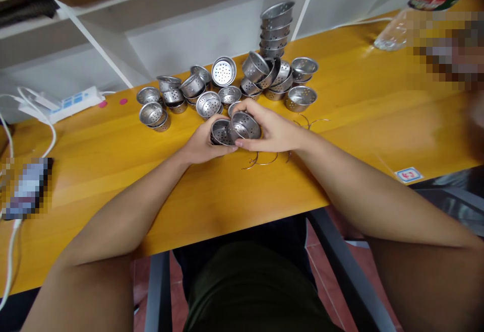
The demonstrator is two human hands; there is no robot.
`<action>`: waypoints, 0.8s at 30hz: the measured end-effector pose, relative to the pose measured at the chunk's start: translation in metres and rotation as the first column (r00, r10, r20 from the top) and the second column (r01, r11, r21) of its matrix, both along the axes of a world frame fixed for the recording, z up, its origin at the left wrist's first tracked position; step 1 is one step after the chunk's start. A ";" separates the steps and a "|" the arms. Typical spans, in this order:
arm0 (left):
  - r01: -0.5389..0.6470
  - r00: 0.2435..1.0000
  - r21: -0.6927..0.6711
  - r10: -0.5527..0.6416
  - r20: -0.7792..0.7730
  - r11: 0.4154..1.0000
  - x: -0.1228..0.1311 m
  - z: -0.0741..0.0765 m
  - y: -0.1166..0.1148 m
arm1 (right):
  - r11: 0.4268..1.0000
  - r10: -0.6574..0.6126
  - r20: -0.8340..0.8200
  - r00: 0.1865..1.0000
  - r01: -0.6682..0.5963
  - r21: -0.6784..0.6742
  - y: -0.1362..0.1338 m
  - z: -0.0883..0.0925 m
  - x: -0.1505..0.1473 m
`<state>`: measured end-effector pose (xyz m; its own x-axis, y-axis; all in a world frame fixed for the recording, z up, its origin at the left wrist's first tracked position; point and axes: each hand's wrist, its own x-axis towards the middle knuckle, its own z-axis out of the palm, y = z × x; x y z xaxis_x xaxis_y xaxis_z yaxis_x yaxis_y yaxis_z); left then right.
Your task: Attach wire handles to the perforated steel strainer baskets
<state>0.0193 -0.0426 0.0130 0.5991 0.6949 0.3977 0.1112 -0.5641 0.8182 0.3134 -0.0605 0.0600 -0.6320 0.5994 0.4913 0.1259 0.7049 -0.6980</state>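
Both hands meet at the middle of the yellow wooden table (pixel 363 100). My left hand (pixel 202 145) curls around a small perforated metal cup (pixel 220 131). My right hand (pixel 270 130) grips a second perforated metal cup (pixel 245 125), pressed against the first one. Thin wire handles (pixel 260 160) lie on the table just under and to the right of the hands. Behind the hands lies a loose heap of several metal cups (pixel 209 92), and a stack of cups (pixel 276 29) stands upright further back.
A white power strip (pixel 73 103) with cables lies at the back left. A blurred dark object (pixel 26 188) sits at the left edge. A clear plastic bottle (pixel 397 32) lies at the back right. White shelving (pixel 170 24) rises behind the table. A sticker (pixel 409 174) marks the front right edge.
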 end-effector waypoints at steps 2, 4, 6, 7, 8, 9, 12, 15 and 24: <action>-0.009 1.000 0.045 0.009 0.001 0.999 0.000 -0.003 0.001 | 1.000 -0.016 0.020 1.000 0.016 -0.004 -0.002 0.001 -0.001; -0.009 1.000 0.087 0.010 -0.005 0.996 -0.004 0.000 0.003 | 0.999 -0.047 0.038 0.998 0.048 -0.007 -0.003 0.002 0.000; -0.022 0.999 0.131 0.027 -0.033 0.991 -0.016 0.012 0.008 | 0.994 -0.106 0.051 0.993 0.108 -0.020 -0.003 0.004 0.002; -0.046 0.997 0.156 0.055 -0.054 0.987 -0.025 0.022 0.011 | 0.989 -0.145 0.050 0.988 0.147 -0.028 -0.002 0.005 0.005; -0.083 0.992 0.183 0.099 -0.076 0.980 -0.036 0.032 0.014 | 0.981 -0.190 0.044 0.981 0.192 -0.036 -0.001 0.006 0.007; -0.136 0.982 0.208 0.159 -0.101 0.969 -0.049 0.044 0.017 | 0.970 -0.240 0.036 0.970 0.241 -0.041 0.001 0.006 0.010; -0.274 0.909 0.251 0.335 -0.247 0.928 -0.083 0.077 0.023 | 0.924 -0.382 0.019 0.924 0.383 -0.023 0.011 0.008 0.021; -0.351 0.758 0.274 0.444 -0.478 0.895 -0.097 0.093 0.021 | 0.889 -0.458 0.002 0.889 0.457 0.034 0.021 0.007 0.031; -0.347 0.764 0.311 0.459 -0.453 0.885 -0.092 0.059 0.030 | 0.855 -0.517 0.184 0.836 0.512 0.078 0.035 -0.002 0.045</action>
